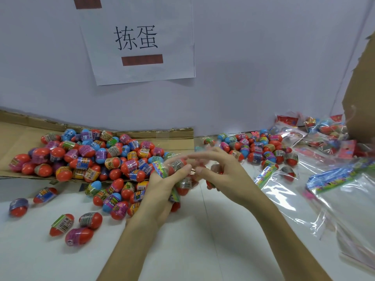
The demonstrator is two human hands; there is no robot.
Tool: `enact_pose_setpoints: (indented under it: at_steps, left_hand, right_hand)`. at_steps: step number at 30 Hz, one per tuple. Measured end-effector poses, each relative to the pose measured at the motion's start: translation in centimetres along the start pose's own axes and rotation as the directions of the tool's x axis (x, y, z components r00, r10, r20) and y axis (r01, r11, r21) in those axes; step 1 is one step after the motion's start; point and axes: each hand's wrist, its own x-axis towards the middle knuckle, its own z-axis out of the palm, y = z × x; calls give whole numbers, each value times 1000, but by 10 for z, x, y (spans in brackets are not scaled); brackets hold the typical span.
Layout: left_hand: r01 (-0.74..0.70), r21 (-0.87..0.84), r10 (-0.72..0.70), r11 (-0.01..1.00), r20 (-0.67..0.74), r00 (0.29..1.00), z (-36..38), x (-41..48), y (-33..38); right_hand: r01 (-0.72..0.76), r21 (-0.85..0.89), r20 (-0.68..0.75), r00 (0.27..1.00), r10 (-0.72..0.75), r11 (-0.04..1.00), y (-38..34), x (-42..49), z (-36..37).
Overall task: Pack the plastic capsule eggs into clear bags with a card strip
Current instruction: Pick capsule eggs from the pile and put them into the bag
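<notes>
Clear plastic is crumpling between both hands above the middle of the tabletop (203, 246): the left hand (160, 193) is gripping a bag (183, 182) holding a few eggs and a card strip (160, 168), while the right hand (222, 173) is pinching the bag's mouth, somewhat blurred. Filling seems to be under way. The next move is probably calling for another egg from the pile (97, 157) at the left, dropped through the opening.

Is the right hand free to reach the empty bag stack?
Probably not yet: the right hand pinches the filled bag held by the left hand, though nothing tall blocks the bag stack.
</notes>
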Motion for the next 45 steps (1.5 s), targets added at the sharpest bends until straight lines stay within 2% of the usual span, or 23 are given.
enact_pose_setpoints:
  at_steps: [3, 6, 8, 11, 14, 22, 24, 29, 33, 36, 41, 45]
  left_hand:
    - [2, -88, -7, 996, -57, 998, -2, 3, 4]
    - [30, -141, -47, 990, -117, 992, -4, 5, 6]
    - [34, -146, -52, 989, -122, 991, -4, 5, 6]
    - [44, -152, -62, 987, -120, 991, -3, 6, 4]
    - [53, -130, -68, 990, -112, 991, -4, 7, 4]
    - [59, -71, -65, 996, -81, 995, -2, 2, 4]
    - [61, -66, -67, 996, -84, 994, -2, 1, 5]
    - [37, -75, -44, 996, -93, 995, -2, 2, 4]
    - [25, -85, -32, 996, -86, 996, -3, 3, 4]
    - [35, -62, -39, 997, -64, 997, -3, 3, 3]
    - [39, -28, -40, 999, -52, 998, -3, 1, 2]
    - [32, -7, -32, 999, -46, 998, -2, 1, 4]
  right_hand:
    - [40, 52, -206, 978, -29, 998, -3, 1, -6]
    - [69, 122, -431, 902, -10, 990, -5, -1, -14]
    - [62, 189, -514, 857, 45, 980, -5, -1, -18]
    - [35, 336, -544, 823, 164, 941, -6, 1, -19]
    - [59, 475, -527, 818, 230, 878, -4, 1, -19]
    - [141, 550, -515, 833, 201, 823, -5, -2, -20]
    - [144, 518, -514, 840, 173, 843, -6, 0, -21]
    - [167, 327, -599, 798, 67, 930, -2, 2, -19]
    - [129, 112, -613, 789, -34, 985, 1, 3, -15]
    - [123, -20, -563, 819, -113, 992, 2, 3, -13]
    - [142, -92, -411, 896, -168, 986, 0, 2, -7]
    - [169, -111, -358, 912, -198, 979, -1, 3, -5]
